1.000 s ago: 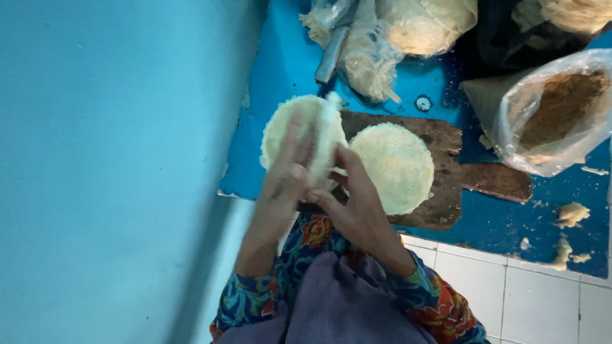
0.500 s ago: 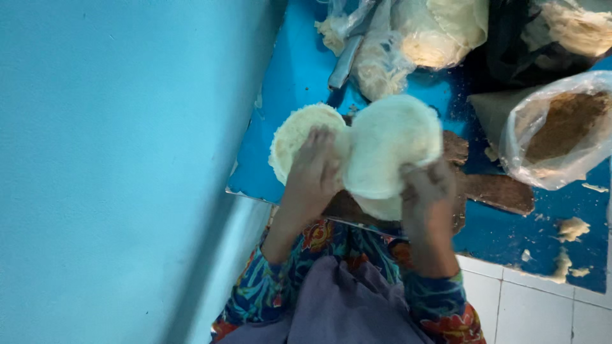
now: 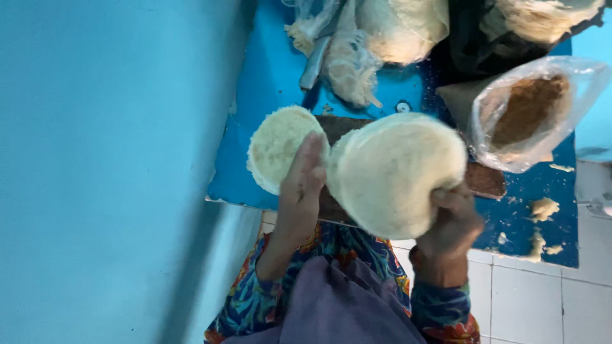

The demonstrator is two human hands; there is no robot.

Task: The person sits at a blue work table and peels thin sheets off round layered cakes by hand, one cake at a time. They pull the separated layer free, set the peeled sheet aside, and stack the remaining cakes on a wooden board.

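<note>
in the head view, the right hand (image 3: 454,224) is holding up a big round flat dough disc (image 3: 398,172), with its fingers curled on the lower right edge. the left hand (image 3: 305,185) is lying flat and open, fingers together, and its fingertips are touching the left edge of that disc. it is gripping nothing, just pressing or steadying.

the lifted disc is hanging above a dark wooden board (image 3: 486,179) on the blue table (image 3: 268,76). a second, smaller disc (image 3: 277,146) is lying flat, partly on the table just beside the left hand.

to do this part well, i think the right hand should be holding gently, since the disc looks thin and soft and could tear or fold. the flat left hand should be giving support under or beside it, not poking it.

the lifted disc is tilting, with its wide face turning up toward the camera and a bit to the left. it is nearly round (so it has no real long side), though it looks a little wider left to right.

farther back there are plastic bags of pale dough (image 3: 395,28), and to the right an open clear bag of brown crumbly stuff (image 3: 526,111). small dough bits (image 3: 543,207) are sitting on the table near the right edge. there is only this one view.
</note>
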